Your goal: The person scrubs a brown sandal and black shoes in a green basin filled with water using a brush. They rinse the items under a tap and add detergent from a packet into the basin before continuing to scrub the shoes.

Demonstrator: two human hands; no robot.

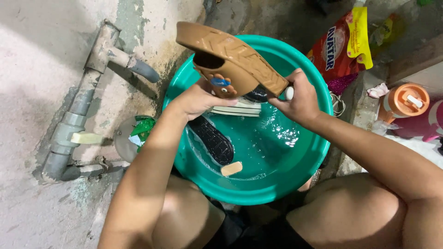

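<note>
My left hand (pixel 199 97) grips a brown rubber sandal (pixel 230 57) by its strap side, sole turned up, above a teal plastic basin (pixel 302 159) of soapy water. My right hand (pixel 300 99) is closed on a white-handled brush (pixel 289 93) pressed against the sandal's heel end. In the water lie a black shoe sole (pixel 213 140), a white striped shoe (pixel 237 109) and a tan bar of soap (pixel 231 168).
A grey pipe with a tap (pixel 110 55) runs along the concrete wall at left, with a pale soap bar (pixel 85 138) resting on it. A green packet (pixel 142 129) lies beside the basin. A red detergent bag (pixel 344 44) and an orange-lidded jug (pixel 406 103) stand at right.
</note>
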